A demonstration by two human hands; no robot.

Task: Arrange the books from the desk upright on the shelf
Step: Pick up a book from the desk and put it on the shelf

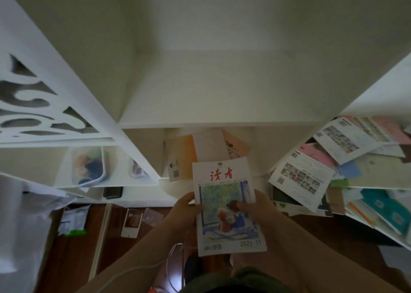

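While gripped at mid-height — left hand (185, 210) and right hand (255, 206) fingers curled round either edge — magazine (226, 194) held below the shelf (222, 105).

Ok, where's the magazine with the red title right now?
In the head view, low and centre, the magazine is held face up by the left hand and right hand, just below the white shelf board.

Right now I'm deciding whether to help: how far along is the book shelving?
Early. Done: nothing stands on the white shelf board. In hand: the left hand and right hand grip the illustrated magazine with red title characters. Left: the orange and pale books behind it and the loose pile of printed booklets at right.
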